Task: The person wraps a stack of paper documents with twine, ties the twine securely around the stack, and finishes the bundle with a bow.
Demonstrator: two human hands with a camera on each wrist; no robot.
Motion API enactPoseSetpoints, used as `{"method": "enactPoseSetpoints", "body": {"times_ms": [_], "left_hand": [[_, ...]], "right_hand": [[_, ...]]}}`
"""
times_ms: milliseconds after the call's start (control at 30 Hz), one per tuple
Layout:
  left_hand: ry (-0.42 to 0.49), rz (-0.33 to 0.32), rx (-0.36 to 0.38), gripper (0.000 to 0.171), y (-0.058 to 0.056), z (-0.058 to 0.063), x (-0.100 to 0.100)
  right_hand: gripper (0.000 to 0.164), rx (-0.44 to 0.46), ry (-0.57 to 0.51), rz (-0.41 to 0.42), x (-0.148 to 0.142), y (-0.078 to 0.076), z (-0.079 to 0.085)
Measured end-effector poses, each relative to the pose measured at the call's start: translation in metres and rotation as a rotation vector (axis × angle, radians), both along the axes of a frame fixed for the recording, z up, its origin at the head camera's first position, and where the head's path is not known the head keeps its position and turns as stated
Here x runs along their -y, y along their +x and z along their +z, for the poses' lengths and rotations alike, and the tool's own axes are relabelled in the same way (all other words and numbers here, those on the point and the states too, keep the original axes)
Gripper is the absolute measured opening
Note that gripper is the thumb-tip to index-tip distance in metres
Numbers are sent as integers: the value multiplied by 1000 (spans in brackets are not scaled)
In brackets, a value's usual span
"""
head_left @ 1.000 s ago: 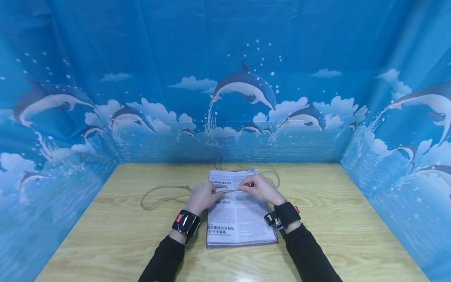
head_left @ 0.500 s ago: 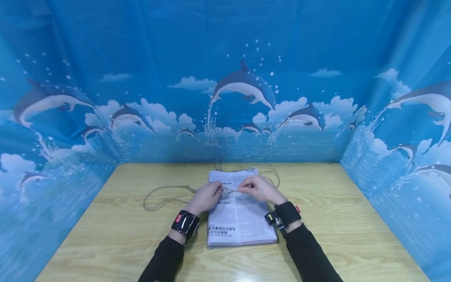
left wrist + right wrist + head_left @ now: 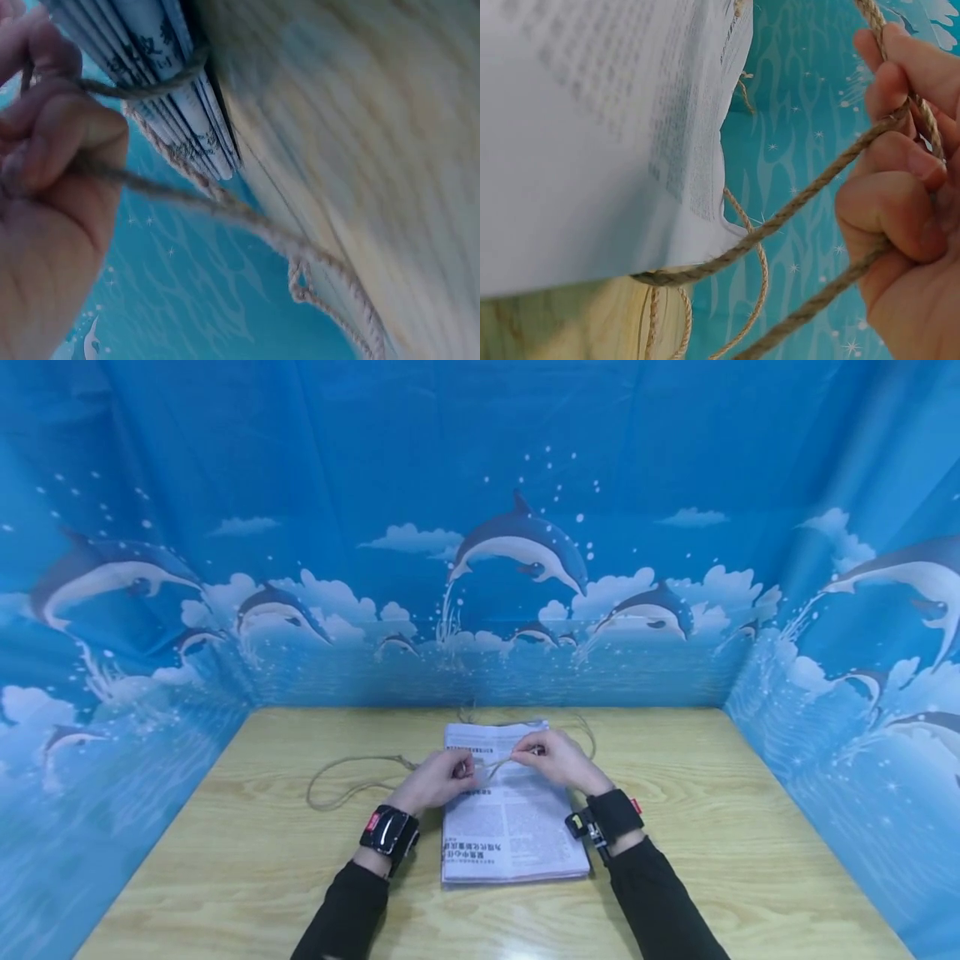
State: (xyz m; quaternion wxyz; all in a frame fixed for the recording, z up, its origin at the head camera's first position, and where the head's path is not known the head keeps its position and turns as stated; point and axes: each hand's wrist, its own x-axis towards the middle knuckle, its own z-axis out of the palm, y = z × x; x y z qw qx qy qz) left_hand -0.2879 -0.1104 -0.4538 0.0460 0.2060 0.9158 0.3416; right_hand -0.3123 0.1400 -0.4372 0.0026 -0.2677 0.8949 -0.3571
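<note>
A stack of folded newspapers (image 3: 517,835) lies on the table, with a tan twine (image 3: 501,764) across its upper part. My left hand (image 3: 438,779) grips the twine over the stack's left edge; in the left wrist view a strand (image 3: 202,201) runs out of its curled fingers and another wraps the paper's side. My right hand (image 3: 557,760) pinches the twine above the right side of the stack. In the right wrist view the right fingers (image 3: 889,202) curl round several twine strands (image 3: 802,199). The crossing between the hands is too small to make out.
A loop of twine (image 3: 318,785) lies on the wooden table (image 3: 262,860) left of the stack. More twine (image 3: 588,735) curves behind the right hand, and loose ends lie at the stack's far edge. A blue dolphin-print curtain (image 3: 480,668) encloses the back and sides.
The left hand shifted up and its fingers regripped the twine, then it came slightly back down. The right hand moved slightly right, and the left-hand loop drew in a little.
</note>
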Motion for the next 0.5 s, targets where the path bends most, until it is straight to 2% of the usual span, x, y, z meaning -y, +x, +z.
{"method": "enactPoseSetpoints", "body": {"times_ms": [100,200,333,400,500], "left_hand": [[-14,-9,-5,16,0,0,0],[-41,-7,-17,2,0,0,0],[-81,-1,-52,24,0,0,1],[-90,13,-69,29,0,0,2],[-50,87,-78,32,0,1,5]], "right_hand": [[11,-1,0,15,-1,-1,0],[10,13,-5,30,-2,-1,1],[12,41,-15,44,-3,0,2],[15,50,-13,49,-3,0,3],[20,66,-18,43,-4,0,3]]}}
